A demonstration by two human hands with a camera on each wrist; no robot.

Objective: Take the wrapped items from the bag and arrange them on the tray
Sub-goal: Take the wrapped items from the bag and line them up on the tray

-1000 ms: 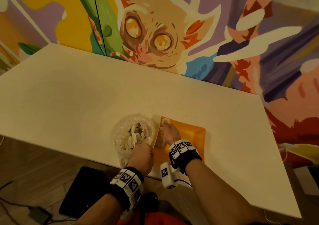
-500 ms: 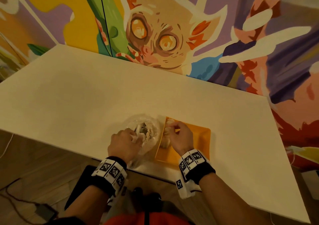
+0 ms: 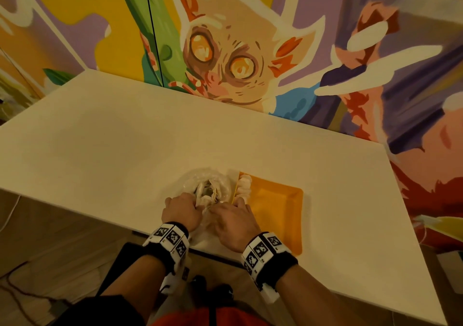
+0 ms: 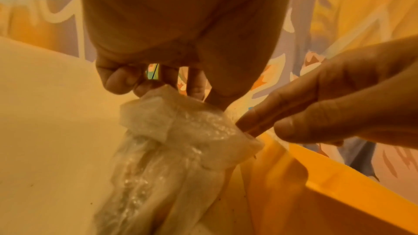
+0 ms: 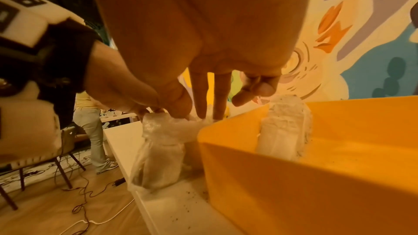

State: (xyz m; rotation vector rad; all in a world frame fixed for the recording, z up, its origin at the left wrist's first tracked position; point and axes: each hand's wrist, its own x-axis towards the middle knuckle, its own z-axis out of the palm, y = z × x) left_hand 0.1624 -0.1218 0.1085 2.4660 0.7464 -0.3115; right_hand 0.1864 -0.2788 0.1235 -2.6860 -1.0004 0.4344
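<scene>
A clear plastic bag (image 3: 209,188) full of pale wrapped items stands on the white table, touching the left side of the orange tray (image 3: 278,210). My left hand (image 3: 184,206) grips the bag's near-left rim (image 4: 156,96) with curled fingers. At the near-right rim is my right hand (image 3: 225,210). Two of its fingers (image 5: 202,106) point straight down into the bag's mouth. The thumb sits outside, with the plastic between them. Wrapped items (image 3: 244,186) lie along the tray's left wall, one (image 5: 282,131) upright against it. The fingertips inside the bag are hidden.
The bag (image 5: 160,149) and tray (image 5: 316,167) sit close to the table's near edge (image 3: 220,255). A painted wall runs along the table's far side. In the right wrist view, chairs, cables and a standing person (image 5: 95,131) are off to the left.
My right hand has left the tray's left side and moved left to the bag's mouth. My left hand has shifted along the bag's rim and kept hold of it.
</scene>
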